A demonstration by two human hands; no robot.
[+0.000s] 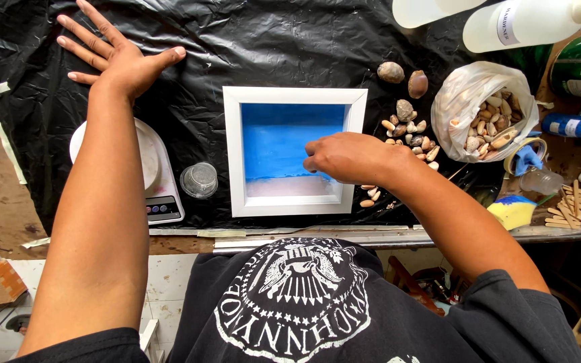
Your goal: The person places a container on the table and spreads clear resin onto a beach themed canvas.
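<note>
Seen from above: white square frame (pixel 295 150) lying flat on crumpled black plastic sheet (pixel 250 47), sides roughly square to the near table edge, no clear long axis. Inside, a blue field filling the far portion, a pale sandy band running left to right along the near side.

Right hand (pixel 350 158) reaching in over the frame's right rim, knuckles up, fingers curled and bunched toward the blue interior, tips at the border of blue and pale band. Cannot tell whether anything is pinched between them.

Left hand (pixel 117 59) well left of the frame and farther away, pressed flat on the plastic sheet, fingers spread wide, thumb pointing toward the frame, holding nothing.

Just left of the frame: small clear round cup (pixel 199 179), and beyond it a white kitchen scale (pixel 158 176) partly under the left forearm.

Just right of the frame: loose seashells (pixel 409 128) scattered on the sheet, two larger ones at the far end, small pale ones near the right wrist. Farther right, an open plastic bag of shells (pixel 482 107). Beyond that, away from the frame: yellow sponge (pixel 512 212), wooden sticks (pixel 568 207), blue bottle (pixel 576 126) lying on its side. White bottles (pixel 526 23) far right of the frame's far corner.
</note>
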